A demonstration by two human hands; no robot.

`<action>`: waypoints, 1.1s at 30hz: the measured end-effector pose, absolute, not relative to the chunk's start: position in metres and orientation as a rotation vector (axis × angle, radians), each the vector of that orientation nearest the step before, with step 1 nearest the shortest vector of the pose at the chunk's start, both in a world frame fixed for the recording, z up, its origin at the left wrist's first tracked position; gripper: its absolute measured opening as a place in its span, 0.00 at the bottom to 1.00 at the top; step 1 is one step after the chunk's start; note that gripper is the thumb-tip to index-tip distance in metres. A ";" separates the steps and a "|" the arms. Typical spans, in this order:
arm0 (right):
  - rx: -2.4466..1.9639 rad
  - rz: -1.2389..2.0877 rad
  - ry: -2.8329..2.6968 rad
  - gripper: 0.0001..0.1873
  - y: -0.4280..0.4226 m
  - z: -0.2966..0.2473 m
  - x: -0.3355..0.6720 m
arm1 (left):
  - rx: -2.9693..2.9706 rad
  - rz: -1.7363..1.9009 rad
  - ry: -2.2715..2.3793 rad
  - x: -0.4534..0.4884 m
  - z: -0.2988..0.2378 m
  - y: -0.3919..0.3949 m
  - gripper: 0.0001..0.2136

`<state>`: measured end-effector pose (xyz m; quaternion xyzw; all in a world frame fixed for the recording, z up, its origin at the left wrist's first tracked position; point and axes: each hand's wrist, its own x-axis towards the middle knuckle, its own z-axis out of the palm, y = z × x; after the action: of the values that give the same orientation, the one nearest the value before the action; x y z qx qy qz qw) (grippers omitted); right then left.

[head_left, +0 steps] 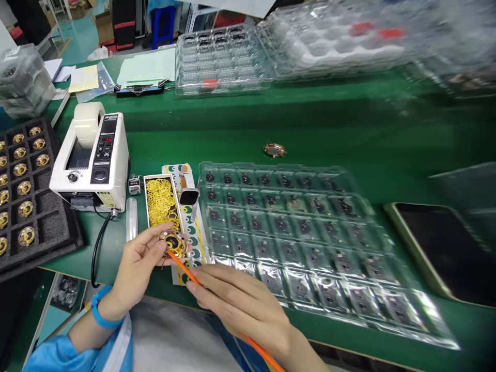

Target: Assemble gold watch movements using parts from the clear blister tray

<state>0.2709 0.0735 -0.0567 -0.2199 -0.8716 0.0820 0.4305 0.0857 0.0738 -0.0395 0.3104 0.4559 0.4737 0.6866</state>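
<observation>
My left hand (141, 268) pinches a round gold-rimmed part (173, 243) with a dark and yellow face, held above the table's front edge. A thin reddish wire seems to hang below it. My right hand (240, 299) is closed round a long, slim orange tool (186, 269), whose tip meets the lower left of the round part; its exact kind is unclear. Just behind the part stands a white box (180, 199) full of small yellow rings (159, 199). A smartwatch (189, 196) lies beside that box on a patterned strip (194, 243).
Right of my hands lies a clear blister tray (294, 222) with small dark parts. A phone (445, 248) is farther right. At left are a tape dispenser (116, 155) and a black foam tray (48, 188) of similar round parts. Another round part (275, 150) lies behind.
</observation>
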 end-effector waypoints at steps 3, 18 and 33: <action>-0.523 0.152 -2.204 0.10 0.073 -0.059 0.272 | 0.643 1.078 1.040 0.089 -0.041 0.074 0.18; -0.791 0.136 -1.896 0.18 0.058 -0.063 0.233 | 0.699 1.208 1.072 0.097 -0.046 0.062 0.18; -0.902 0.508 -1.607 0.13 0.029 -0.029 0.246 | 0.613 1.183 0.954 0.074 -0.052 0.031 0.18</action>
<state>0.2455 0.0286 -0.0287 -0.3853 -0.6865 0.2172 0.5772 0.0740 0.0306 -0.0524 0.2734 0.4254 0.5274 0.6827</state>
